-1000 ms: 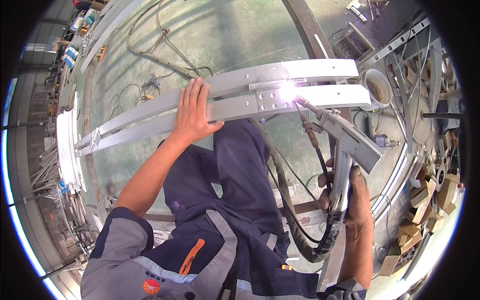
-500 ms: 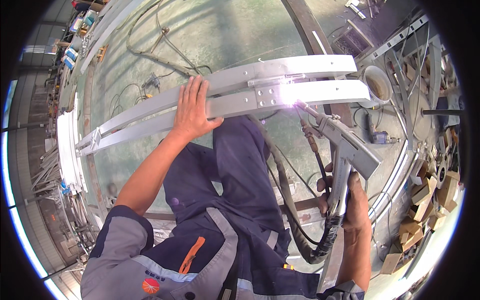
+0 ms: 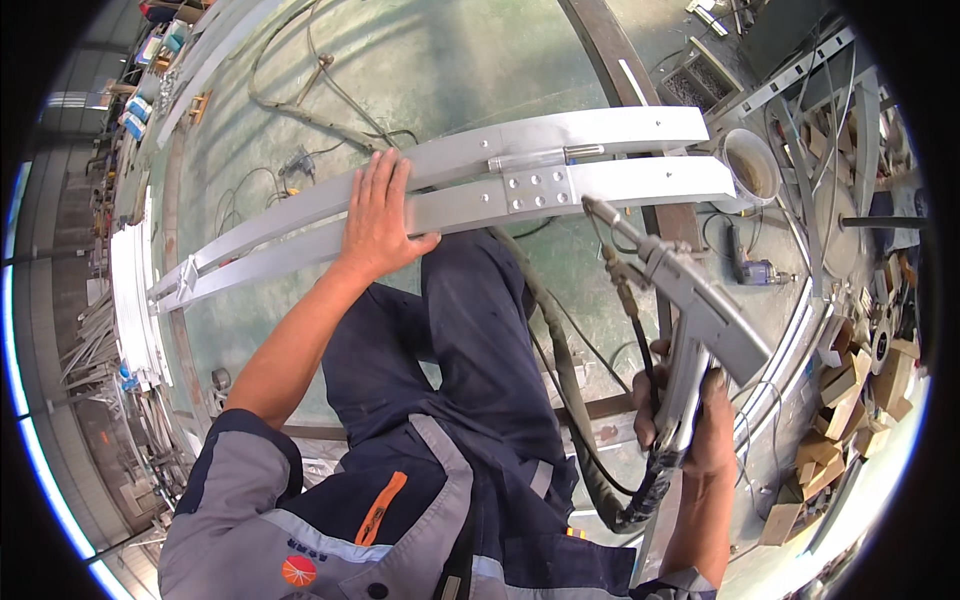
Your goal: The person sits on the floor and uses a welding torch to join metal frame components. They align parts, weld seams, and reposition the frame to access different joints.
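Two long metal bars run side by side across the view, a far bar point(image 3: 600, 128) and a near bar point(image 3: 440, 207). My left hand point(image 3: 378, 222) lies flat over both, fingers stretched out. A plate with several round holes point(image 3: 538, 190) sits on the near bar, and a metal rod point(image 3: 545, 158) lies between the bars beside it. In my right hand point(image 3: 705, 420) is the handle of a silver welding gun point(image 3: 700, 300). Its nozzle points at the near bar just right of the plate; no arc glows there. A brass-fitted hose point(image 3: 625, 285) runs along the gun.
A white bucket point(image 3: 750, 165) stands by the bars' right ends, with a power drill point(image 3: 755, 268) on the floor below it. A dark steel beam point(image 3: 605, 50) passes under the bars. Cardboard boxes point(image 3: 825, 460) are piled at right. A thick cable point(image 3: 565, 370) loops near my legs.
The bright welding arc at the plate has gone out. The gun has shifted slightly right and down, its nozzle a little away from the plate. My left hand stays on the bars.
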### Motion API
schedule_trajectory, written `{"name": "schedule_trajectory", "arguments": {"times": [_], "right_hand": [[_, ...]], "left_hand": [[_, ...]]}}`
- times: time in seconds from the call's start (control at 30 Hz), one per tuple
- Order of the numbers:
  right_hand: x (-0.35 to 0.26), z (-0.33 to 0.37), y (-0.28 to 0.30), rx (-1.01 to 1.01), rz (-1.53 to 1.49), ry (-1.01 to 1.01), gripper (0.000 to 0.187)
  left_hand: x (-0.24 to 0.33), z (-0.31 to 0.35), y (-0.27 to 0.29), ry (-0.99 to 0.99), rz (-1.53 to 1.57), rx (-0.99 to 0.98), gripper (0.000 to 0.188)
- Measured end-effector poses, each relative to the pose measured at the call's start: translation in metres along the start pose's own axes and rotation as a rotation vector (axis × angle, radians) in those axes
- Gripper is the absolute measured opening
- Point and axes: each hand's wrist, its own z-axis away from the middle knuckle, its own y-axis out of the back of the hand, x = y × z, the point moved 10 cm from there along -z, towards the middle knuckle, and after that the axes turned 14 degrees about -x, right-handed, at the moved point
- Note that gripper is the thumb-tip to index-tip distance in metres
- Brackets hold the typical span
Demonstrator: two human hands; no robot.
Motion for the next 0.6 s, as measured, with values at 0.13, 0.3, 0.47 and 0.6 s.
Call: {"name": "schedule_trajectory", "arguments": {"times": [0.13, 0.3, 0.47, 0.6], "right_hand": [[-0.01, -0.024, 0.001, 0.023, -0.05, -0.022, 0.087], [-0.006, -0.039, 0.008, -0.008, -0.12, -0.043, 0.079], [-0.002, -0.045, 0.011, -0.012, -0.168, -0.043, 0.079], [-0.002, -0.049, 0.012, -0.018, -0.177, -0.052, 0.079]], "left_hand": [[-0.002, 0.001, -0.003, 0.023, -0.004, -0.035, 0.115], [0.0, 0.0, 0.001, 0.016, 0.008, 0.001, 0.115], [0.0, 0.002, 0.003, 0.011, 0.021, 0.006, 0.113], [0.001, 0.001, 0.002, 0.018, 0.015, -0.006, 0.113]]}}
